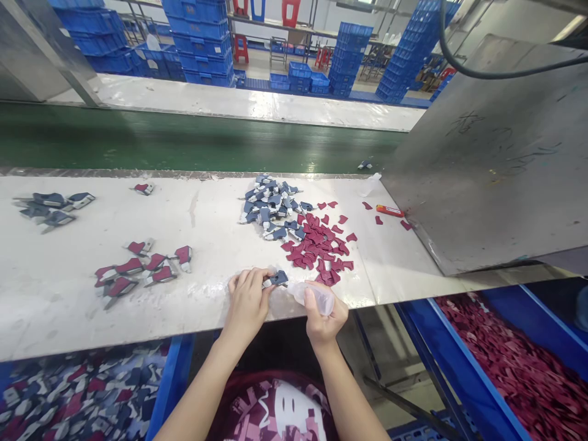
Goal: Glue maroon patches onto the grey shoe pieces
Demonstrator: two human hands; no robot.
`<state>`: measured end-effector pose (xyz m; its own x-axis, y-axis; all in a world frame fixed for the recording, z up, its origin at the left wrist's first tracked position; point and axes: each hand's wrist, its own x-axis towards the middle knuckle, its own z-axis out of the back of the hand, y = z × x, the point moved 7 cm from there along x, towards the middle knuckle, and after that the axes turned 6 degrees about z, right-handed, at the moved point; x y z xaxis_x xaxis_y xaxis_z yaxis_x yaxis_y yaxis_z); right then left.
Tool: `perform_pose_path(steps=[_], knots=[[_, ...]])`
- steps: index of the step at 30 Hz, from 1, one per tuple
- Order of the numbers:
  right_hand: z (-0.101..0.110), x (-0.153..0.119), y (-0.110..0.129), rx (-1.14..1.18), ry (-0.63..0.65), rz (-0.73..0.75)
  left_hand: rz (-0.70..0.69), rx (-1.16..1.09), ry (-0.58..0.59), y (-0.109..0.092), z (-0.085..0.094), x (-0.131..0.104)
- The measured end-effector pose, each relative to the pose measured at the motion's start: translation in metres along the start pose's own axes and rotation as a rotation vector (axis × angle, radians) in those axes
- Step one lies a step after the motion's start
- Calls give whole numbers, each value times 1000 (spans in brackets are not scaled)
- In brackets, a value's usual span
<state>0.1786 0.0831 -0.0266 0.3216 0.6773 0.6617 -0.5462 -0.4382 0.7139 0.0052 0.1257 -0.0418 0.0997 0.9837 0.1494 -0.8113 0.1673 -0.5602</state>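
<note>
The left hand is at the near edge of the desk, its fingers pinched on a small dark blue-grey piece that lies just above the edge. The right hand is at 3 o'clock of the left, close beside it, fingers wrapped around a clear squeeze bottle whose tip points toward 9 o'clock and reaches the piece; contact cannot be told.

At 12 o'clock of the hands lies a heap of blue-grey pieces, and touching it at its 5 o'clock side is a heap of maroon pieces, the nearest of them just beside the bottle. At 9 o'clock of the hands is a loose group of joined maroon-and-grey pieces, with bare desk between. Farther out at 10 o'clock, near the left border, is a small group of blue-grey pieces. An orange marker lies at 2 o'clock, next to a tilted grey metal panel that closes off the desk's right end.

Beyond the far edge of the desk runs a green conveyor belt. Below the near edge stand blue bins: one at 4 o'clock with maroon pieces, one at 8 o'clock with mixed pieces.
</note>
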Motion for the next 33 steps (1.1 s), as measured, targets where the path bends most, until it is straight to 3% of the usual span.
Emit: perform_pose_path(steps=[11, 14, 18, 21, 25, 28, 33], knots=[[13, -9, -18, 33, -235, -173, -10, 7, -19, -1, 2, 0], [29, -7, -34, 63, -333, -260, -20, 4, -16, -1, 2, 0], [66, 14, -61, -45, -438, -285, -14, -13, -25, -1, 4, 0], [88, 35, -85, -66, -434, -318, -8, -20, -33, 0, 4, 1], [97, 49, -105, -224, -304, -366, -15, -20, -46, 0, 4, 1], [96, 48, -100, -323, -247, -311, -23, -28, -60, 0, 5, 1], [98, 29, -50, -568, -404, -27, -27, -38, -53, 1, 5, 0]])
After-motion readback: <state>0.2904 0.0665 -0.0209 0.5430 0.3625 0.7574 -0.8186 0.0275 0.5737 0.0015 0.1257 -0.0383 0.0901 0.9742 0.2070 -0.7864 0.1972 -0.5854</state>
